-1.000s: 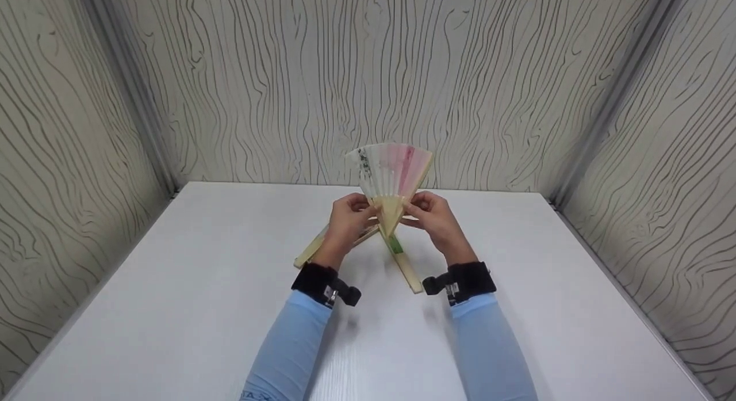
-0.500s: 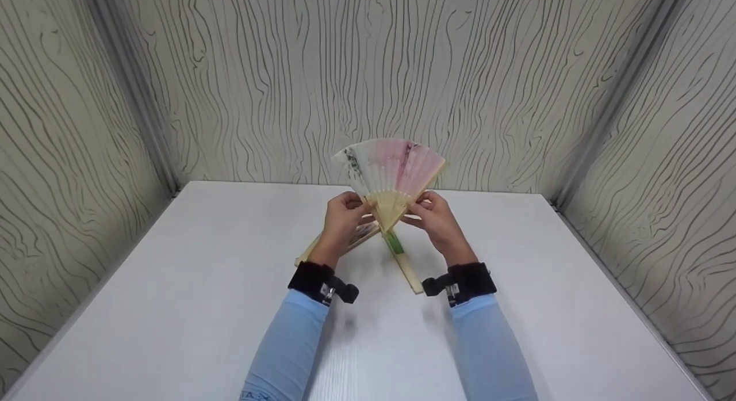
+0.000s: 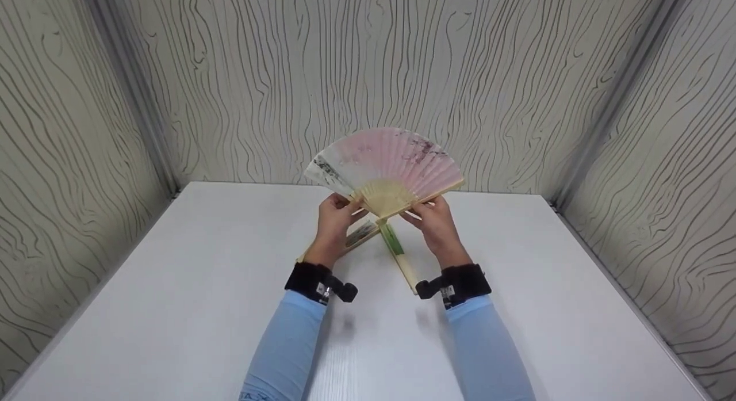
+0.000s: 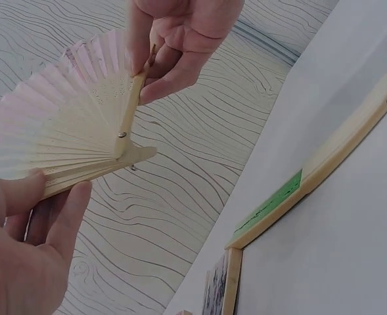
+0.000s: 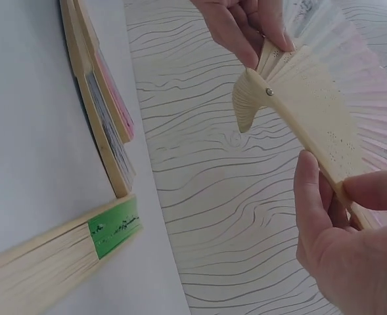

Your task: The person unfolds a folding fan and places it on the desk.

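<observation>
A pink and white folding fan (image 3: 385, 159) with pale wooden ribs is spread wide, held up above the table. My left hand (image 3: 336, 225) pinches its left outer rib between thumb and fingers. On the opposite side, the right hand (image 3: 438, 227) grips the right outer rib the same way. The pivot rivet (image 5: 269, 92) shows plainly between the hands in the right wrist view. Below lies a folded fan with a green band (image 3: 397, 251). Beside it, partly hidden behind the left forearm, other folded fans (image 3: 356, 237) show dark and pink patterns in the right wrist view.
The white table (image 3: 218, 309) carries the folded fans near its middle. Wood-grain patterned panels (image 3: 368, 61) stand at the back and both sides. Black straps with small cameras (image 3: 460, 283) sit on both wrists.
The fan has spread from a narrow wedge to a wide arc. The left hand has shifted a little left, and the fan's right outer rib has swung down to the right.
</observation>
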A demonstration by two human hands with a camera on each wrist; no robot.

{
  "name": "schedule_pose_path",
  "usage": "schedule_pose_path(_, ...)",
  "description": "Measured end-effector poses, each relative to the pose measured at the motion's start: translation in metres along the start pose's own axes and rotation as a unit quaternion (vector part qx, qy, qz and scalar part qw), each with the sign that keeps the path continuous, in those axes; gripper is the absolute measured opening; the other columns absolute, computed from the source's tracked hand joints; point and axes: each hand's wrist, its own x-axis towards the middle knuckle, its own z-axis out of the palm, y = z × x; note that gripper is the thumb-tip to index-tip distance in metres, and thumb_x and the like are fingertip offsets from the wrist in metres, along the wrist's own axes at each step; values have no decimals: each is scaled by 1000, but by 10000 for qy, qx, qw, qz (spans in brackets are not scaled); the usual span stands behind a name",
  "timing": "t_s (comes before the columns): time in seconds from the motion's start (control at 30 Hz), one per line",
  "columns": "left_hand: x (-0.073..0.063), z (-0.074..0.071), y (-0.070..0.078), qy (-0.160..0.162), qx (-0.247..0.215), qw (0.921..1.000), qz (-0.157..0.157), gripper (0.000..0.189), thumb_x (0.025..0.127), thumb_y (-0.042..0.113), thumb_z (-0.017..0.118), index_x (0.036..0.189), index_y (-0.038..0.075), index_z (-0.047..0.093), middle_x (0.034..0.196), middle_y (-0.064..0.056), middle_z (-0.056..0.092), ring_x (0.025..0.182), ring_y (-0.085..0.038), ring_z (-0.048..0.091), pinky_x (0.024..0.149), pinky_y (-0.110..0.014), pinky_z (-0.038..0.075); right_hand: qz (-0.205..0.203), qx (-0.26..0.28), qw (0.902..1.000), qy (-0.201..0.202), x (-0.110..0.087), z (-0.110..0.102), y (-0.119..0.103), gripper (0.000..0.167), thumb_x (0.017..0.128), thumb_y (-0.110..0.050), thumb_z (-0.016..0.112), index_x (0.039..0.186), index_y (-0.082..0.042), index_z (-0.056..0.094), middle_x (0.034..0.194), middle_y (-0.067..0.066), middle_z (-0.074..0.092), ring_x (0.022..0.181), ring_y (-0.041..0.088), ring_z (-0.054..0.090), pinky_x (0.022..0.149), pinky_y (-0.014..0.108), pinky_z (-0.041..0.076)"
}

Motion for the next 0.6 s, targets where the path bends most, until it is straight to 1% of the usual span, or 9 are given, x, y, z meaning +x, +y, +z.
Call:
schedule_pose_path(0.1, -1, 2, -2, 170, -333, 9993, 48, 34, 106, 3, 68, 137, -8, 59, 124, -18, 67, 116, -28, 74, 108, -41, 64, -14, 278, 9996, 72, -3, 2, 0, 49, 113, 1, 48, 161, -3, 40, 149, 19, 56, 117, 16, 73, 110, 38, 63)
schedule_pose_path(0.17, -2, 5, -3, 331, -608, 9975, 103, 36, 107, 3, 66, 140, -9, 57, 129, -21, 66, 122, -32, 73, 111, -43, 63, 81, 584, 9981, 175, -4, 4, 1, 51, 114, 1, 45, 164, -3, 37, 156, 21, 53, 119, 17, 71, 112, 38, 61)
schedule_pose_path(0.23, -3, 8, -5, 550, -891, 9944, 157, 37, 107, 2, 65, 141, -10, 56, 133, -25, 66, 127, -36, 72, 111, -43, 62, 248, 1002, 9941, 338, -4, 7, 1, 51, 114, 1, 44, 165, -3, 36, 158, 21, 52, 117, 15, 71, 112, 38, 60)
schedule_pose_path(0.33, -4, 14, -7, 883, -1273, 9876, 240, 35, 108, 3, 64, 139, -12, 56, 133, -27, 65, 129, -39, 72, 108, -40, 64, 465, 1609, 9840, 599, -3, 12, 2, 52, 114, -1, 45, 165, -2, 36, 156, 19, 52, 108, 11, 73, 110, 35, 61)
schedule_pose_path(0.4, -6, 18, -7, 1081, -1376, 9841, 287, 33, 108, 3, 63, 137, -12, 57, 131, -27, 66, 124, -37, 74, 105, -38, 65, 528, 1862, 9782, 759, -2, 15, 2, 51, 114, -1, 46, 164, -1, 38, 154, 18, 54, 102, 9, 74, 108, 34, 62)
schedule_pose_path(0.47, -7, 21, -7, 1187, -1430, 9821, 319, 32, 108, 3, 63, 136, -13, 57, 130, -27, 67, 121, -36, 75, 103, -37, 66, 507, 1985, 9748, 883, -2, 17, 1, 49, 114, -1, 46, 162, 0, 39, 154, 18, 55, 100, 9, 75, 106, 34, 63)
schedule_pose_path(0.53, -8, 24, -7, 1254, -1455, 9809, 309, 33, 109, 3, 63, 137, -12, 57, 133, -29, 66, 123, -37, 75, 103, -38, 66, 475, 2046, 9730, 956, -3, 18, 0, 49, 113, 0, 46, 162, 1, 40, 155, 20, 55, 103, 11, 74, 105, 34, 63)
schedule_pose_path(0.6, -8, 25, -7, 1252, -1522, 9800, 280, 34, 109, 4, 63, 139, -11, 57, 137, -30, 65, 127, -39, 73, 106, -40, 64, 458, 2085, 9720, 987, -3, 19, -1, 49, 114, -1, 46, 162, 0, 40, 159, 21, 53, 107, 13, 74, 105, 34, 62)
